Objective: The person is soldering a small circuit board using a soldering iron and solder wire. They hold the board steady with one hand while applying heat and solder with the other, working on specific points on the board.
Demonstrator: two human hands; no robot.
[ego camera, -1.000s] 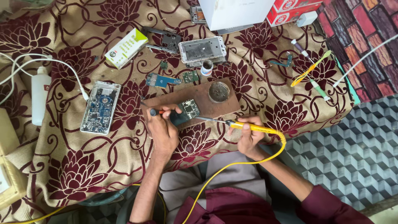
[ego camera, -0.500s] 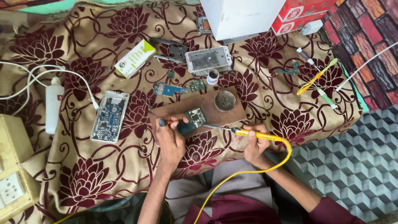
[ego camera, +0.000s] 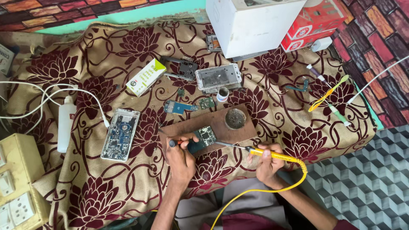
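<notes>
Head view shows your flowered cloth over the table, a brown wooden board near its front edge. Your right hand is clenched around the yellow soldering iron, tip at the green circuit board lying on the wood. Your left hand grips a dark tool beside that circuit board.
</notes>
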